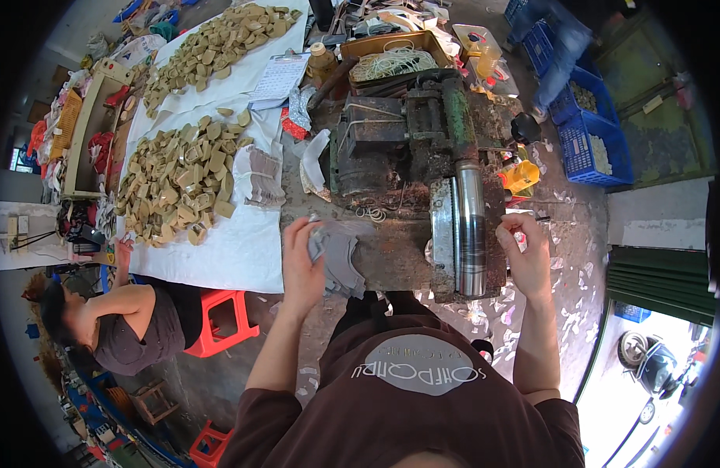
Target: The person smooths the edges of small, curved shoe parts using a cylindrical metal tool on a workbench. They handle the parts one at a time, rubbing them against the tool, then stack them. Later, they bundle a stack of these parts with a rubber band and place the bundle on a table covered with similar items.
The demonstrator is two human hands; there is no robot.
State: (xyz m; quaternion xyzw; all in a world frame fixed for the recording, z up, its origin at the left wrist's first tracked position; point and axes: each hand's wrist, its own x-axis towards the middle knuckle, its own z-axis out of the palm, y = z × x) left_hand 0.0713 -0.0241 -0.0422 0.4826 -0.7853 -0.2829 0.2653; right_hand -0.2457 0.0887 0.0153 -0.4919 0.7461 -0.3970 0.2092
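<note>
Head view: metal roller (471, 203) between left hand (302, 264), pinching grey piece (317, 242), and right hand (528, 257), grip unclear.

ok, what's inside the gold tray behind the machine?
A tangle of pale cord lies in the tray. The cord covers much of the bottom, so anything underneath can't be seen.

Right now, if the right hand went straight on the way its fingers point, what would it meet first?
Probably the shiny metal roller, ahead and left of the right hand; depth is unclear here.
</note>
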